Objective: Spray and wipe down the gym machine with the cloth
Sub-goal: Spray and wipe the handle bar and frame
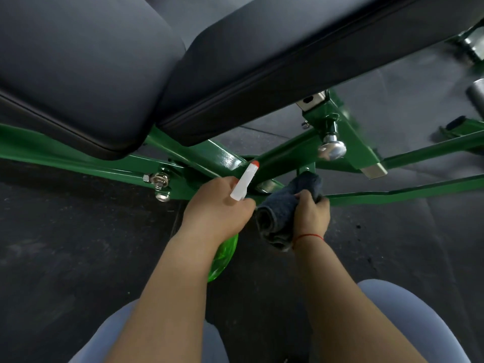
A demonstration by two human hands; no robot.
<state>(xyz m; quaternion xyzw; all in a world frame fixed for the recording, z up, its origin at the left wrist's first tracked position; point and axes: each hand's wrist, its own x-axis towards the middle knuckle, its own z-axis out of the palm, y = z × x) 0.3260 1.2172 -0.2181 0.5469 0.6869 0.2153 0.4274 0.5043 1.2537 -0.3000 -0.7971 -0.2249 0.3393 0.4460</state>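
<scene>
Frame wipe is the step in hand, I'd judge. Right hand (311,213), centre of frame, is curled tight round the bunched grey cloth (282,213), whose top end presses on the green frame (78,158) junction under the black pads (78,61). Left hand (222,205), just left of it, is wrapped round the neck of the spray bottle (222,255). The bottle's white head with orange tip points up at that junction, and its green body hangs below the wrist.

To do it well:
- Mist the tubes lightly.
- Open the cloth to a flat face.
- Run along each tube, then round the bolts and the chrome knob (332,149).

No brand, label or readable text visible.
</scene>
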